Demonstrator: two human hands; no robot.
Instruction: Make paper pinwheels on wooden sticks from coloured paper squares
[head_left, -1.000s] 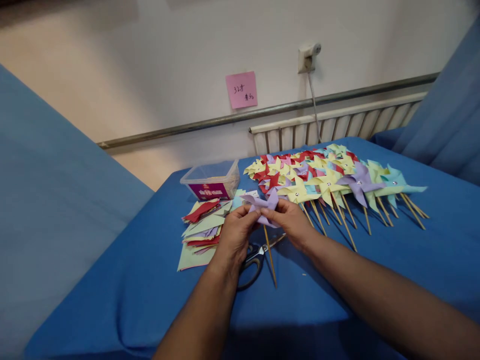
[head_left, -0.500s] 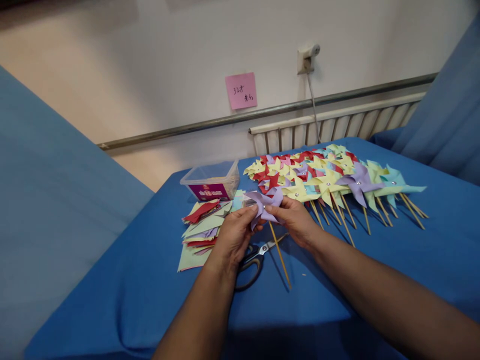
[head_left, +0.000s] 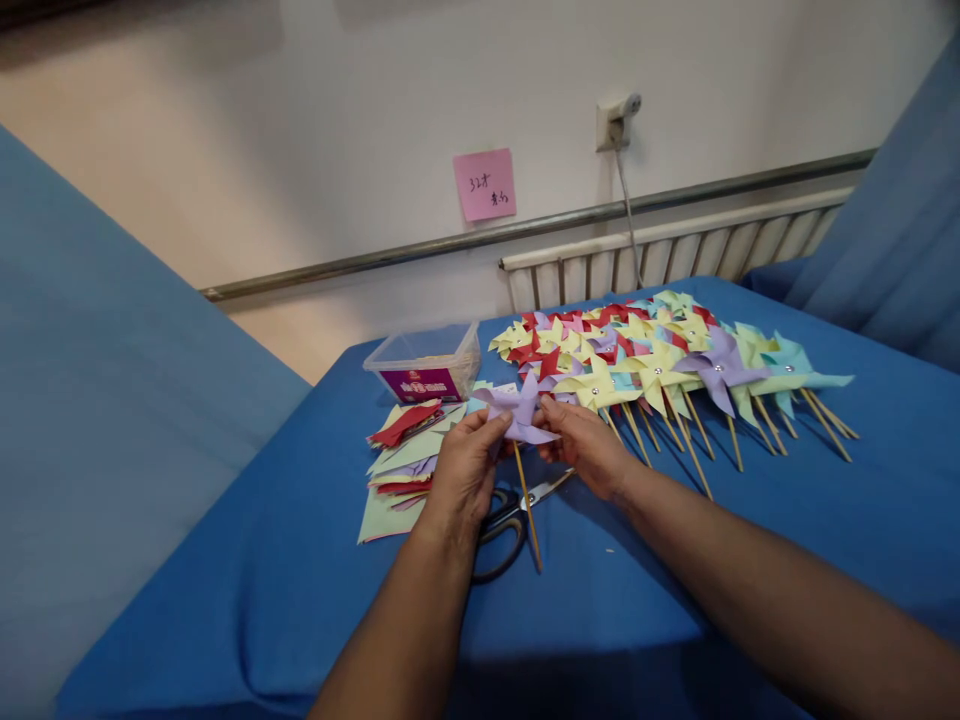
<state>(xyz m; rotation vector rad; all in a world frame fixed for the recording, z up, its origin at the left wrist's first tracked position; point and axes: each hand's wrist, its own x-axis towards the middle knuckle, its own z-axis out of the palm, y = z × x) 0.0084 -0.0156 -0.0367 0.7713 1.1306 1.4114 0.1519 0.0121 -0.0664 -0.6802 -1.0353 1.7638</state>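
Observation:
I hold a purple paper pinwheel (head_left: 520, 411) above the blue table (head_left: 300, 560). My left hand (head_left: 463, 475) pinches its left side and my right hand (head_left: 587, 447) pinches its right side. Its thin wooden stick (head_left: 528, 510) hangs down between my hands toward me. Black-handled scissors (head_left: 508, 521) lie on the cloth just under my hands. A stack of cut coloured paper squares (head_left: 405, 452) lies left of my left hand.
Several finished pinwheels (head_left: 660, 360) on sticks lie in rows at the back right of the table. A clear plastic box (head_left: 424, 362) stands behind the paper stack. A radiator (head_left: 675, 255), a wall socket and a pink note (head_left: 484, 184) are behind the table.
The pinwheel's stick has swung, first out to the right, then back toward the left. The purple head sits slightly higher and further left between my fingers.

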